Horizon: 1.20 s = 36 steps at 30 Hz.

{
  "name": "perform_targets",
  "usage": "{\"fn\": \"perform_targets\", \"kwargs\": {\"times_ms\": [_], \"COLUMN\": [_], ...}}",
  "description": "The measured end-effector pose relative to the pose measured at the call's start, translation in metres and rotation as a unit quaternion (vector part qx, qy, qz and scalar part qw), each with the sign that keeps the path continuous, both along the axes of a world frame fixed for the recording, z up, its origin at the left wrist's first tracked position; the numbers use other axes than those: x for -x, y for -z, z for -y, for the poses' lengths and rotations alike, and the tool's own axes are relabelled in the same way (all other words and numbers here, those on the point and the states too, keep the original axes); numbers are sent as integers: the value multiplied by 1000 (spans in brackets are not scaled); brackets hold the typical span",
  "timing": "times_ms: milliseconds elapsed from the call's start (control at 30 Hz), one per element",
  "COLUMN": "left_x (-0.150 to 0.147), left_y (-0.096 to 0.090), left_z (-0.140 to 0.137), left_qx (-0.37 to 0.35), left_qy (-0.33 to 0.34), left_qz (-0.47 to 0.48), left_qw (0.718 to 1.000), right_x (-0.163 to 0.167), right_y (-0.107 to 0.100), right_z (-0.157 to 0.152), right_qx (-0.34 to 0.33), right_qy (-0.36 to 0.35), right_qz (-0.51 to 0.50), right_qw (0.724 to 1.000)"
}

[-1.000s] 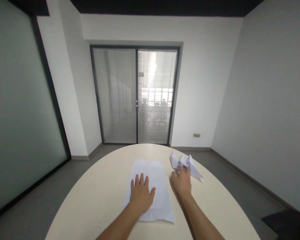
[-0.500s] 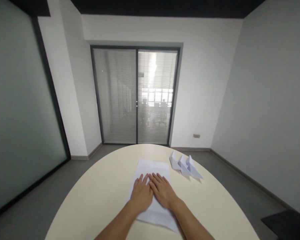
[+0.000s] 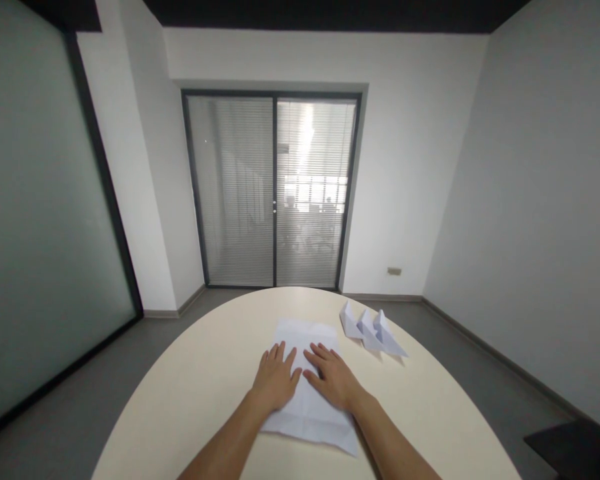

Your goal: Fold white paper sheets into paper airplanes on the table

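Observation:
A sheet of white paper [image 3: 307,415] lies flat on the round, cream-coloured table [image 3: 195,387], with faint creases across it. My left hand [image 3: 275,379] rests palm down on the sheet's left side, fingers stretched out. On the right side of the same sheet, my right hand [image 3: 333,377] lies flat with its fingers spread. A narrow strip of paper shows between the two thumbs. Neither hand grips anything. Parts of the sheet are hidden beneath the palms and wrists.
Three folded paper boats [image 3: 373,330] stand close together near the table's far right edge. Beyond the table is a glass door [image 3: 273,193] with blinds. A dark flat object [image 3: 575,447] shows at the lower right.
Both hands have slid apart from the middle of the paper, left hand leftwards and right hand slightly rightwards. Their thumbs and fingers, close together before, are now separated.

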<state>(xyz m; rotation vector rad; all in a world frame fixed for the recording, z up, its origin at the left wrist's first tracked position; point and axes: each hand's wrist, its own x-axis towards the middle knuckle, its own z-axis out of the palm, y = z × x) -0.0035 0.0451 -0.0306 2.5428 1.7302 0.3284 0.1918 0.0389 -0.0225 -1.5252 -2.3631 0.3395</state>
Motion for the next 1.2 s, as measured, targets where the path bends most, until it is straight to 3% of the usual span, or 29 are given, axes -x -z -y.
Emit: {"fn": "perform_targets", "kwargs": {"times_ms": [100,333,733,1200], "left_x": [2,5,5,2], "left_y": [0,8,5,-8], "left_z": [0,-6,-3,2], "left_qx": [-26,9,-52,-63], "left_qy": [22,63,63,56], "left_qz": [5,42,64,72], "left_qw": [999,997,995,994], "right_x": [-2,-5,-3,0], "right_y": [1,3,-3,-9], "right_z": [-2,-3,0,4], "right_qx": [-5,-15,-47,-58], "right_qy": [-2,-4,-12,-11], "right_qz": [-9,-22,-40,-52], "right_qw": [1000,1000,998,997]}}
